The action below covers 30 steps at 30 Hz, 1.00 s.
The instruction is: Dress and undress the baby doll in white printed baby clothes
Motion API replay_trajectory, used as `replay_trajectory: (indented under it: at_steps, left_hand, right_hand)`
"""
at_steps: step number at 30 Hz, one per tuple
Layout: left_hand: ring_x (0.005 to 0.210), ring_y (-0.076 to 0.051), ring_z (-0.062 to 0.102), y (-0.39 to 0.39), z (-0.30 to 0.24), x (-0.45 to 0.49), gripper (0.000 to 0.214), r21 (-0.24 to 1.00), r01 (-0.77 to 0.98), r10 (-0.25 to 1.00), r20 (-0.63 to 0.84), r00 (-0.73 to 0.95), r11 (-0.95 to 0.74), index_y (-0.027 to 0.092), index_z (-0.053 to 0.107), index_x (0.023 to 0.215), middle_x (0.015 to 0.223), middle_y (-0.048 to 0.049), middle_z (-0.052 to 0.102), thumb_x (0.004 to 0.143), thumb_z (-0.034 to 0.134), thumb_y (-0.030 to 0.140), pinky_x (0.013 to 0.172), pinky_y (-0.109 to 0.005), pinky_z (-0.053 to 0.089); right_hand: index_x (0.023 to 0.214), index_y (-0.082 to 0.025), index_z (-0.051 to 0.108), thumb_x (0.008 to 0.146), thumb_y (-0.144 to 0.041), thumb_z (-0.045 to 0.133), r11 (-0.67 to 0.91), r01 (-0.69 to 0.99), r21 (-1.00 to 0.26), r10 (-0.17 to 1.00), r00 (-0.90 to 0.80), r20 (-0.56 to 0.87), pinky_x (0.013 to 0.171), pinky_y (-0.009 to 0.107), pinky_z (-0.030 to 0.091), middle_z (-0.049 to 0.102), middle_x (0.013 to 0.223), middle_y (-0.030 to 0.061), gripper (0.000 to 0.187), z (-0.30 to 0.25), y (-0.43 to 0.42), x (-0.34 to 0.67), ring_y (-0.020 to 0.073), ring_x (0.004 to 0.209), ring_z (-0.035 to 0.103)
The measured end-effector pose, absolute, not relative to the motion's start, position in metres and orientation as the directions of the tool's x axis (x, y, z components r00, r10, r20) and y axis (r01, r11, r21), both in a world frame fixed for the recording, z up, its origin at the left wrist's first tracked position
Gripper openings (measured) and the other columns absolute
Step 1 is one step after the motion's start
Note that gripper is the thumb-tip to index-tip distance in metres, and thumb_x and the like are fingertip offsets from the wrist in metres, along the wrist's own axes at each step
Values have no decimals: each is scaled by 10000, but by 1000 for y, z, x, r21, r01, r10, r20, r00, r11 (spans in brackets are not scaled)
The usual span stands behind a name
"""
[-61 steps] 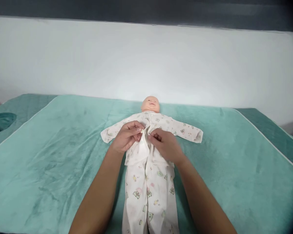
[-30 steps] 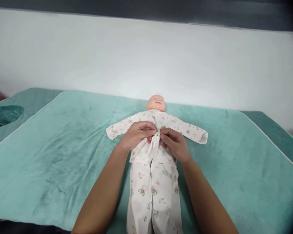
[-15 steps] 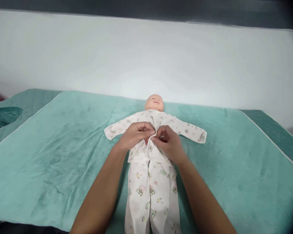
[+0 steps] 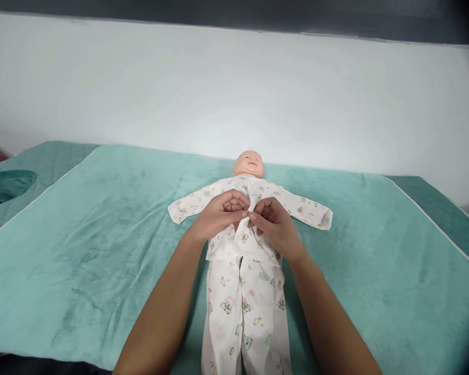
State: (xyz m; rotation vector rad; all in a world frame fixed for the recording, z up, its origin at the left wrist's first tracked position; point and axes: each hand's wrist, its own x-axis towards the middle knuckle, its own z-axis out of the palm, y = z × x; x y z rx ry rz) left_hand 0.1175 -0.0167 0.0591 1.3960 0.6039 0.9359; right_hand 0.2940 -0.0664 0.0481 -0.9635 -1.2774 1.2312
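Note:
A baby doll (image 4: pixel 249 163) lies on its back, head away from me, wearing a white printed shirt (image 4: pixel 308 211) with both sleeves spread sideways. Matching white trousers (image 4: pixel 244 307) cover its legs and run out of view at the bottom. Over the doll's chest, my left hand (image 4: pixel 224 214) pinches the shirt's front edge between thumb and fingers. Close beside it, almost touching, my right hand (image 4: pixel 272 221) pinches the other side of the front opening. Any fastener between the fingertips is hidden. Below my hands the shirt front hangs slightly apart.
A green plush cover (image 4: pixel 101 250) with white piping lies under the doll. A white wall (image 4: pixel 180 88) rises behind it, topped by a dark band (image 4: pixel 234 15). At the far left, a rounded dark-green opening or fold (image 4: pixel 10 186) shows in the cover.
Both hands stay at the shirt front. The pinched cloth has been drawn up slightly between them, and my right fingers have shifted a little. The whole view has moved marginally.

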Motion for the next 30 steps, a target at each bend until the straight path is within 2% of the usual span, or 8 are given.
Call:
replay_trajectory:
  at_steps: [7,14,20,25,30]
  left_hand:
    - [610,-75,555,-18,61,118,177,969,-243,827,166,537,-37,170,654,901,740,12,603,792,768,249,521,-171,415]
    - [560,-61,535,-14,59,116,145,966,-257,809,157,567,-7,171,634,883,714,26,583,811,747,225,501,-166,435]
    - [548,-71,558,-13,57,116,157,964,-266,801,155,578,5,171,625,871,702,28,589,804,756,227,490,-174,470]
    - [561,-84,578,-14,58,117,183,966,-258,812,144,566,9,164,632,860,700,17,605,784,775,249,474,-174,468]
    - [534,-95,577,-15,61,108,167,978,-208,796,120,594,8,161,650,912,681,8,612,818,746,260,490,-211,479]
  right_hand:
    - [897,-226,530,853,-430,713,122,-75,-990,984,-124,130,539,244,417,557,732,-31,278,50,-67,295,120,644,543]
    - [877,-222,546,794,-403,776,137,-32,-990,981,-133,140,585,249,393,539,756,-36,305,47,-67,296,105,655,487]
    - [906,-229,540,861,-432,701,137,-58,-989,973,-181,145,571,251,385,533,737,-35,263,46,-67,296,109,638,477]
    - [928,-228,539,899,-448,654,116,-89,-989,968,-211,133,587,249,425,590,751,-12,250,47,-68,299,125,679,532]
    - [933,-230,576,867,-455,693,114,-128,-985,953,-265,145,613,261,459,632,812,11,262,50,-67,305,138,722,564]
